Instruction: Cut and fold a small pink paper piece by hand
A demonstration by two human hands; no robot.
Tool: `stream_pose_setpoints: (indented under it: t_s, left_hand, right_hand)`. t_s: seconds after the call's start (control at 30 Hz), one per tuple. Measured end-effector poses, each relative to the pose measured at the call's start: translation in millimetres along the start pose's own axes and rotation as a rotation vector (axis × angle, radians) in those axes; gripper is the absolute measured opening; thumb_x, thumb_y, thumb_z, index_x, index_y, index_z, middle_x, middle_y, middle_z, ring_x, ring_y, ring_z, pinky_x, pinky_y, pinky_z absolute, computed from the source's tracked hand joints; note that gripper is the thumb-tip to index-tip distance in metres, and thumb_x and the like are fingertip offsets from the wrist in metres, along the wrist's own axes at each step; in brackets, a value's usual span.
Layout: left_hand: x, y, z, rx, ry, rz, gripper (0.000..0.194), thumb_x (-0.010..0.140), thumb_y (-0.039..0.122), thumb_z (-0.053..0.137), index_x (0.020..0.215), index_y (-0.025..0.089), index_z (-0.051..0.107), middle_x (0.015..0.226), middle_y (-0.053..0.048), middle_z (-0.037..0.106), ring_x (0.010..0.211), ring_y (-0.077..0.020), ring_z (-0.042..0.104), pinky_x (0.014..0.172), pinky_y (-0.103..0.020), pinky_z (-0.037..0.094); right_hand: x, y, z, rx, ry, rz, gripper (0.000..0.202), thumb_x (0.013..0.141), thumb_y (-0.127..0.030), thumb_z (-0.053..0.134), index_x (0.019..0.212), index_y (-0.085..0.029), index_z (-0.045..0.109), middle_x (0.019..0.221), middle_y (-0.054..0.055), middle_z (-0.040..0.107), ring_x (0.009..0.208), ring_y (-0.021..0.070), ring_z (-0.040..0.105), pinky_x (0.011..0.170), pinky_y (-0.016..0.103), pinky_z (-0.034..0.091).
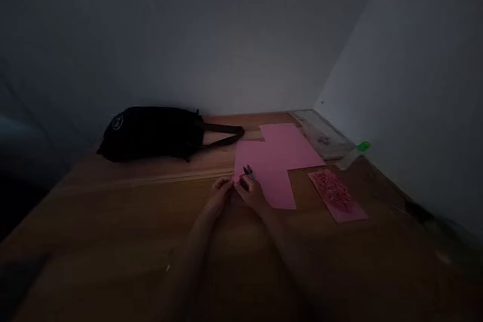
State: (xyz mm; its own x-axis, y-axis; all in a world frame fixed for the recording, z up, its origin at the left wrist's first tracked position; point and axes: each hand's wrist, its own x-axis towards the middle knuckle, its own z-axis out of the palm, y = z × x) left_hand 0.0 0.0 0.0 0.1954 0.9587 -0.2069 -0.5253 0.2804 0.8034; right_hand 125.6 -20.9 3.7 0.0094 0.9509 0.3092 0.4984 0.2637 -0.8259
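Observation:
In dim light, my left hand (218,195) and my right hand (253,195) meet over the near left edge of a large pink paper sheet (277,148). Both hands are closed, their fingertips pinching a small crumpled pink paper piece (236,179) between them. Just beyond my right fingers shows a small dark pointed tool (248,170); whether it is held in that hand or lies on the sheet, I cannot tell. The sheet has a stepped, cut-out outline and lies flat.
A wooden table (132,221) carries it all. A black bag (158,133) with strap loops lies at the back left. To the right rests a smaller pink card (337,196) covered in darker pink bits. Clear plastic (320,136) and a green object (363,146) sit by the wall.

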Motion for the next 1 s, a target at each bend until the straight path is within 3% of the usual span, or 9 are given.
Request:
stream_pose_setpoints:
  t_s: [0.37, 1.0]
  left_hand:
    - [-6, 6, 4.9, 0.031, -0.021, 0.011, 0.025, 0.050, 0.026, 0.077, 0.066, 0.015, 0.062, 0.062, 0.003, 0.064, 0.059, -0.0087, 0.058, 0.062, -0.019, 0.043]
    - [-6, 8, 1.4, 0.055, -0.035, -0.038, 0.020, 0.056, 0.022, 0.072, 0.073, 0.015, 0.062, 0.069, 0.000, 0.067, 0.067, -0.0123, 0.062, 0.070, -0.024, 0.046]
  right_hand:
    - [-1, -12, -1, -0.087, -0.026, 0.015, 0.022, 0.081, -0.031, 0.047, 0.063, -0.019, 0.045, 0.059, -0.002, 0.050, 0.057, 0.0127, 0.047, 0.052, 0.024, 0.031]
    - [-1, -11, 0, -0.131, -0.067, 0.061, 0.021, 0.082, -0.032, 0.050, 0.066, -0.019, 0.050, 0.060, -0.002, 0.054, 0.057, 0.0112, 0.048, 0.052, 0.022, 0.030]
